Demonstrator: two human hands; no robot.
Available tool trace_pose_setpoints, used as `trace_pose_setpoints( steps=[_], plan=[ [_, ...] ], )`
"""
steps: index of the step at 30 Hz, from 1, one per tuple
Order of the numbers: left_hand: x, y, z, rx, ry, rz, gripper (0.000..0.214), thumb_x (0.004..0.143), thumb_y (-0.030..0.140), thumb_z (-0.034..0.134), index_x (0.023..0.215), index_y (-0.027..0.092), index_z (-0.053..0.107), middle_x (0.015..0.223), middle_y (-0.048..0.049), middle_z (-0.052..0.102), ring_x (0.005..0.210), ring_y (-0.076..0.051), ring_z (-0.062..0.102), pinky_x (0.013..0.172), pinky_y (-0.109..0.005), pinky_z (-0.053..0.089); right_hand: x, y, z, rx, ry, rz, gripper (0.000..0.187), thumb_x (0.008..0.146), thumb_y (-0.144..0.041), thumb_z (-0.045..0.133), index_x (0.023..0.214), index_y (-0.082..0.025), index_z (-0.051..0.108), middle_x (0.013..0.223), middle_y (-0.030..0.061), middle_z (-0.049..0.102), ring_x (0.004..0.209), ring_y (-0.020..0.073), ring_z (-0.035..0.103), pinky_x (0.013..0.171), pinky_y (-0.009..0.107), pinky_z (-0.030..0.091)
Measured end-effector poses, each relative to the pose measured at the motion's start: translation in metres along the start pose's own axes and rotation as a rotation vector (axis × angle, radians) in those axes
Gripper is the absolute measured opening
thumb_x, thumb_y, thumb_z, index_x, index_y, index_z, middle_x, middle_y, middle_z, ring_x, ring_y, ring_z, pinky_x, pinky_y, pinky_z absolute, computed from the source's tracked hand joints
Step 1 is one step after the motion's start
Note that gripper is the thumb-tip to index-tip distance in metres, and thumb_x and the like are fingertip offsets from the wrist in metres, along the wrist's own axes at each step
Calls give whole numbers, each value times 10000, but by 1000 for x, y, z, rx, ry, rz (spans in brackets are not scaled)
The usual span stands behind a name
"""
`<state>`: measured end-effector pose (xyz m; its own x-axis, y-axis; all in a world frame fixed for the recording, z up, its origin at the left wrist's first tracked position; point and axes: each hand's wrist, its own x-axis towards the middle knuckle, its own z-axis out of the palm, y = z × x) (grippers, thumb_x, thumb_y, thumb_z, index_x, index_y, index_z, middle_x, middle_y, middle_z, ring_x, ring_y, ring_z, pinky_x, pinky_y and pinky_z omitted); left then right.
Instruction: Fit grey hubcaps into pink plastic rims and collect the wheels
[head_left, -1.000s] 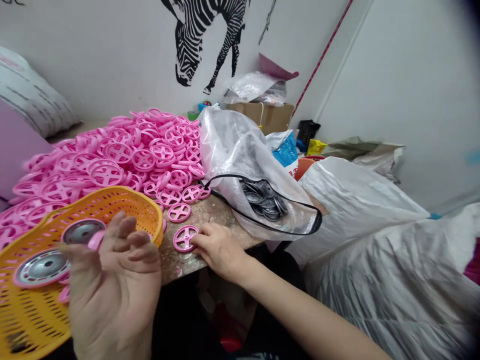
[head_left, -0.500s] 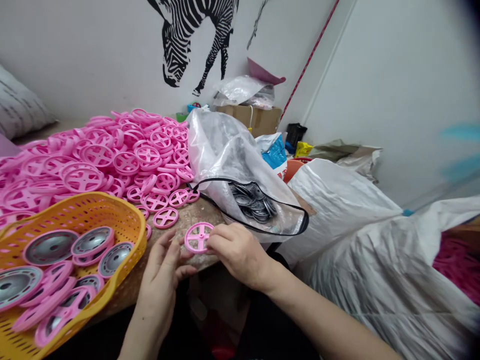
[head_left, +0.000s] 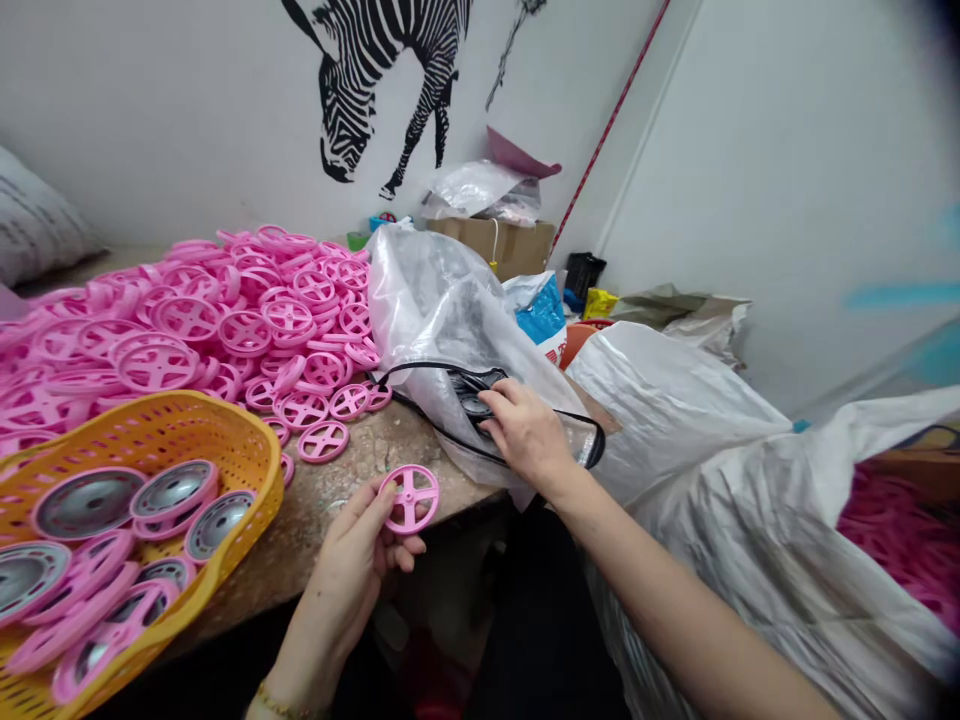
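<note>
My left hand (head_left: 367, 545) is closed on the rim of a pink spoked wheel (head_left: 412, 500), pinching it between thumb and fingers just off the table edge. To the right, my right hand (head_left: 529, 425) is at the mouth of a translucent plastic bag (head_left: 442, 310) with a black-edged opening. Its fingers are bent and slightly apart, with the tips against dark grey discs (head_left: 472, 402) inside. None of these discs shows clearly gripped.
A yellow basket (head_left: 259, 425) on the left holds pink wheels with grey discs fitted in them. Behind it lies a large heap of pink wheels (head_left: 247, 330) on the table (head_left: 337, 490). White sacks (head_left: 667, 390) stand on the right; one contains pink pieces.
My right hand has let go of the pink wheel and moved right and up to the bag of discs. The wheel is now in my left hand, slightly farther right.
</note>
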<state>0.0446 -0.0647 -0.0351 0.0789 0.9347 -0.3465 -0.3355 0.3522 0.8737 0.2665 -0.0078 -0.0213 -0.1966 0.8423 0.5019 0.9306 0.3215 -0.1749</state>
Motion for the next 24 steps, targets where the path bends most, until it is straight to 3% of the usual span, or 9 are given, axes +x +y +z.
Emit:
trace_pose_setpoints(
  steps=[4,7,13,19,21,24],
  plan=[
    [0,1,1,-8,-14,-23,344,729,341,773,959,165,588,667,30,650,474,-119,641,368,-171,481,12,9,16,-117,-70,-7,135,896,-195,643,1008,-171,716,1117,110,669,1000,263,615,836,362,482],
    [1,1,1,-26,-3,-36,327,721,311,778,944,165,588,641,37,637,457,-123,639,362,-174,486,12,12,19,-94,-13,-18,187,947,-156,543,960,-172,729,1019,103,698,924,238,637,800,343,491],
    [5,0,0,-54,-36,-65,318,729,329,785,909,166,580,654,19,654,478,-129,647,386,-185,513,-8,9,-5,250,299,-145,247,963,-128,486,1022,-181,719,978,97,710,914,199,666,816,321,529],
    [0,1,6,-69,-119,-103,328,757,324,771,985,147,616,713,-8,677,502,-120,648,406,-181,519,-43,-25,-18,386,305,-346,252,937,-83,523,1055,-194,716,1020,91,736,920,190,680,788,328,543],
    [-2,1,7,-45,-156,-101,373,753,350,776,1026,146,625,744,-15,686,515,-118,648,418,-184,523,-51,-32,-17,424,285,-330,251,937,-85,531,1056,-206,715,1014,83,738,914,187,683,778,328,544],
    [-3,-2,7,54,-133,-26,379,765,382,758,1045,157,638,761,-2,681,531,-109,644,438,-181,524,-55,-36,-16,584,296,-168,250,935,-81,531,1058,-210,706,1005,82,721,926,176,683,800,318,552]
  ],
)
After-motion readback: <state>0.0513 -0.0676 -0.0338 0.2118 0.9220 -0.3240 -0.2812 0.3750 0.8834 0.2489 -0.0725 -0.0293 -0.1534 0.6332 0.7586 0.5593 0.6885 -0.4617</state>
